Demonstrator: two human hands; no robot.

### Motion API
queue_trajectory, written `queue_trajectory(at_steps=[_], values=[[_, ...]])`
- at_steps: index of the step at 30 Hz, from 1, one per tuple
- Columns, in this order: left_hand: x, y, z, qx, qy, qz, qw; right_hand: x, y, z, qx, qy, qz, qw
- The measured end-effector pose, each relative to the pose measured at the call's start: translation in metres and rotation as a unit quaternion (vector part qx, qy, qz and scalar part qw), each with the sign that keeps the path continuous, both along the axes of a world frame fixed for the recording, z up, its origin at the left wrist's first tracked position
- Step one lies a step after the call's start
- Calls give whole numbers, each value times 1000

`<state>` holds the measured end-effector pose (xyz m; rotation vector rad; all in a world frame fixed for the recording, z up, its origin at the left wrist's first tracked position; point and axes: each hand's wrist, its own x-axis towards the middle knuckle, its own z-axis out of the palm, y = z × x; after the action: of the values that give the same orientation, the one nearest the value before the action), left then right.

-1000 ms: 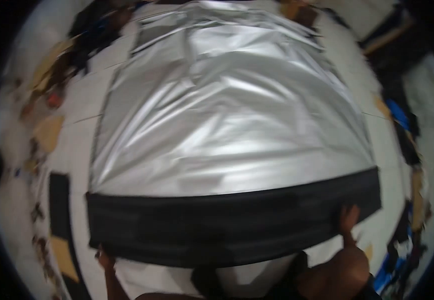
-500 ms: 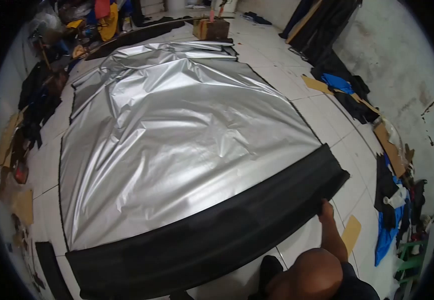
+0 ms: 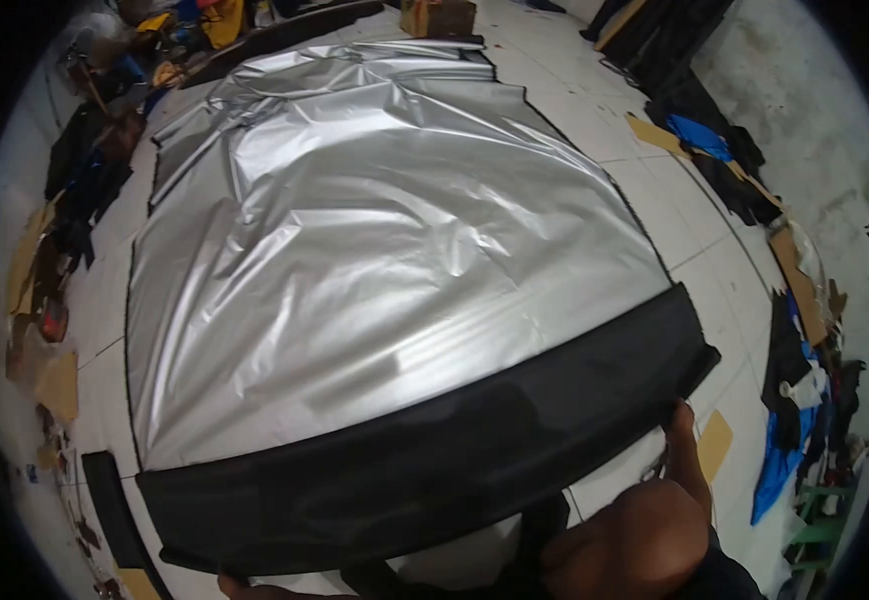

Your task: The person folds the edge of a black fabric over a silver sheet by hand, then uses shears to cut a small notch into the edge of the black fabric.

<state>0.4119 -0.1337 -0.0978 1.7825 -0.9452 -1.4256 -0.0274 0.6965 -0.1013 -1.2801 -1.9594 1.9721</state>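
A large wrinkled silver sheet [image 3: 355, 240] lies spread on the floor, with a wide black band [image 3: 425, 440] along its near end. At the band's right part, my right hand [image 3: 681, 415] is closed on the near edge. Down at the bottom left, my left hand [image 3: 237, 586] is partly in view, its fingers closed at the band's near left edge. The fingertips of both hands are largely hidden by the fabric. My bent knee [image 3: 645, 535] shows at the lower right, between the hands.
White tiles [image 3: 705, 260] border the sheet. A black strip [image 3: 115, 510] lies at the left. Fabric scraps [image 3: 785, 450] and cardboard pieces [image 3: 800, 285] line the right wall. A box [image 3: 439, 18] stands at the far end, and mixed clutter [image 3: 85, 190] runs along the left.
My left hand has come into view at the band's lower left. My right hand remains on the near edge. The scene has shifted slightly as my head moved.
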Motion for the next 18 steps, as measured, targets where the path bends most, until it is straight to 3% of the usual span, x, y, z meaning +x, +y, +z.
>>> queue_trajectory(at_steps=[3,5,6,8,9,12,14,15,16,17,18], values=[[10,-7,5,-27,-13,2,1000,-5,-7,23,28,10,-20,999],[30,-14,17,-54,-18,8,998,-15,41,2,36,34,29,998],[40,-18,26,-68,-24,7,997,-15,40,16,8,87,36,996],[53,-33,48,-103,-24,-8,994,-25,20,61,1,66,-8,998],[57,-43,60,-121,-19,-27,992,-32,-2,79,-17,142,-11,990],[25,-70,118,-168,0,-149,974,-72,-5,109,74,152,11,986],[28,-138,111,-164,-59,-127,977,-118,-26,130,109,103,51,987],[6,-157,111,-164,-12,-170,972,-146,-36,124,182,117,49,975],[-54,-141,137,-176,-113,-97,973,-172,-42,119,232,93,83,965],[-69,-158,127,-196,-53,-181,962,-193,-64,112,287,81,103,949],[-94,-171,109,-179,-68,-108,976,-202,-84,101,343,67,123,929]])
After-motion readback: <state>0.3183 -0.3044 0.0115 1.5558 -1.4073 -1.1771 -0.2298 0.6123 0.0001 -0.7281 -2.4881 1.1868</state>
